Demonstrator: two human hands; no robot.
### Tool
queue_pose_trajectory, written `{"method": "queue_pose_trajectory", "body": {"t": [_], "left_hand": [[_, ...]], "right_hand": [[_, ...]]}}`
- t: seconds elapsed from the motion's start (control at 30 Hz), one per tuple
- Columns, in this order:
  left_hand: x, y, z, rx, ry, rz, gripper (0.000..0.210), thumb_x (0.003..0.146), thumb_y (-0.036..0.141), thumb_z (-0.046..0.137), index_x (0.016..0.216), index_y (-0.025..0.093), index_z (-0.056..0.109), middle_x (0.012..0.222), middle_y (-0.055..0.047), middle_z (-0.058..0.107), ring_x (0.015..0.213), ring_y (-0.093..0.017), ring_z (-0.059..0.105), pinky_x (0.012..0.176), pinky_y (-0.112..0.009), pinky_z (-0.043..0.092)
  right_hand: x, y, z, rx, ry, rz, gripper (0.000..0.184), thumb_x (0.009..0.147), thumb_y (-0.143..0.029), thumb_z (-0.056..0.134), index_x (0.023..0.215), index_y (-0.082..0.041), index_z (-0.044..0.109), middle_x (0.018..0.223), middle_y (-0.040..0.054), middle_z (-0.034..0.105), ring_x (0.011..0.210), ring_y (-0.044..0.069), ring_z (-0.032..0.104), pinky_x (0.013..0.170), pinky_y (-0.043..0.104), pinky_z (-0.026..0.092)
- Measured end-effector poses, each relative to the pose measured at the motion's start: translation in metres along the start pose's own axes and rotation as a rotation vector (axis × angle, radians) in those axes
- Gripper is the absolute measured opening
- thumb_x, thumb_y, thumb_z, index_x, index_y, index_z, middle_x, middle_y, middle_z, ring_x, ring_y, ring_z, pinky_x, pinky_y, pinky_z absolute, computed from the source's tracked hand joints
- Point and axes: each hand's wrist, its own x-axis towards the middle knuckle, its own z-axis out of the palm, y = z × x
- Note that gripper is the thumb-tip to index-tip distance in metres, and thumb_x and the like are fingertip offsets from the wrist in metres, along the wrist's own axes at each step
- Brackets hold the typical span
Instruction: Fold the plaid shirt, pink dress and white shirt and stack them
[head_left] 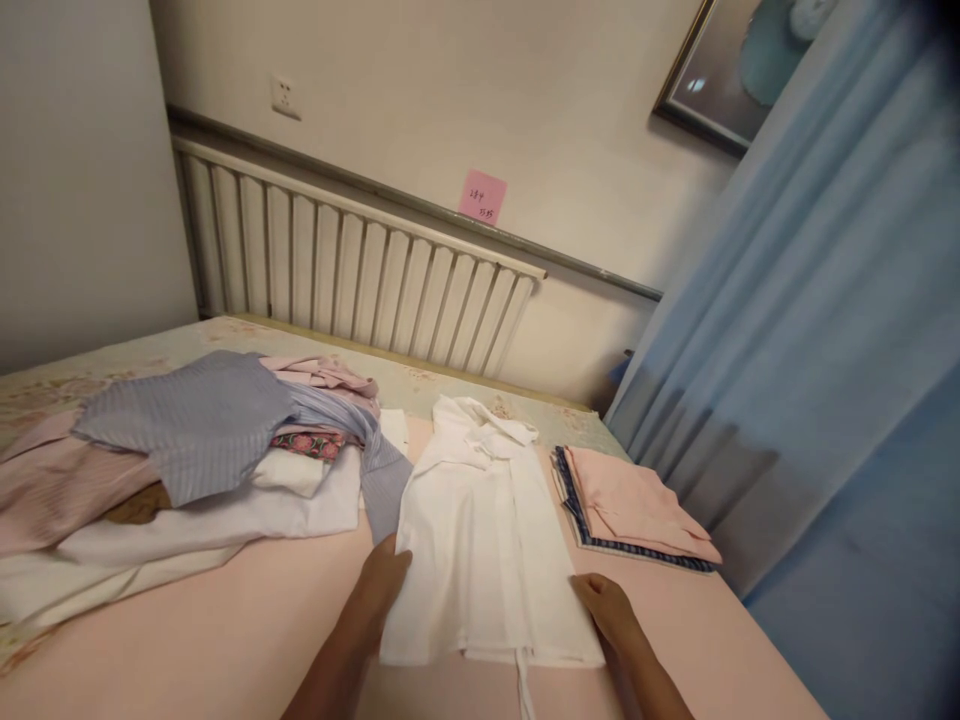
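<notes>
A white collared shirt (480, 540) lies lengthwise before me on a pink sheet, its collar at the far end and its hem towards me. A thin white strip hangs from the hem. My left hand (382, 585) is closed on the shirt's left edge, the fingertips partly hidden by the cloth. On the opposite edge, lower down, my right hand (604, 605) pinches the fabric. Both sides of the shirt are folded inward, so its sleeves are mostly out of sight.
A loose heap of clothes (202, 430) spreads over the left of the bed, blue striped cloth on top. Right of the shirt sits a folded stack (637, 505), pink above dark patterned cloth. Behind stand a radiator (352, 260) and a blue curtain (810, 330).
</notes>
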Motion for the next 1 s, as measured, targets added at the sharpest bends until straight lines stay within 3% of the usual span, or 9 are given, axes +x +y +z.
{"method": "queue_pose_trajectory", "body": {"t": [0.3,0.63,0.7,0.9,1.0], "left_hand": [[-0.008,0.010,-0.002,0.083,0.020,0.012,0.030,0.066,0.011,0.052,0.092,0.017,0.065,0.074,-0.004,0.070,0.072,-0.023,0.065,0.064,-0.030,0.050],[-0.017,0.007,-0.040,0.328,0.043,0.057,0.023,0.066,0.013,0.048,0.083,0.016,0.065,0.075,-0.005,0.069,0.075,-0.023,0.064,0.068,-0.029,0.047],[-0.030,0.005,-0.045,0.311,-0.020,0.043,0.025,0.066,0.015,0.049,0.086,0.015,0.065,0.077,-0.005,0.070,0.078,-0.024,0.064,0.070,-0.031,0.048],[-0.063,-0.002,-0.055,0.076,-0.355,-0.002,0.041,0.067,0.029,0.056,0.106,0.014,0.063,0.094,-0.006,0.073,0.085,-0.025,0.066,0.080,-0.036,0.052],[-0.061,-0.005,-0.058,0.054,-0.402,-0.004,0.047,0.067,0.034,0.061,0.109,0.014,0.063,0.099,-0.008,0.073,0.090,-0.027,0.067,0.083,-0.038,0.052]], "right_hand": [[-0.001,0.004,0.003,0.001,-0.040,-0.012,0.027,0.064,-0.039,0.049,0.069,-0.019,0.066,0.071,0.0034,0.070,0.070,0.020,0.063,0.060,0.026,0.043],[-0.019,0.019,-0.014,0.042,-0.011,-0.008,0.028,0.064,-0.041,0.049,0.069,-0.020,0.067,0.068,0.0026,0.068,0.067,0.021,0.061,0.060,0.027,0.043],[-0.028,0.022,-0.016,0.031,-0.028,-0.013,0.027,0.066,-0.040,0.049,0.069,-0.020,0.066,0.068,0.0020,0.068,0.067,0.020,0.061,0.061,0.027,0.043],[-0.050,0.028,-0.021,-0.066,-0.026,-0.038,0.022,0.070,-0.034,0.048,0.071,-0.021,0.065,0.070,0.0003,0.068,0.069,0.019,0.061,0.062,0.025,0.042],[-0.055,0.029,-0.019,-0.111,-0.010,-0.038,0.021,0.072,-0.031,0.046,0.072,-0.021,0.065,0.070,0.0003,0.067,0.068,0.018,0.061,0.062,0.025,0.042]]}}
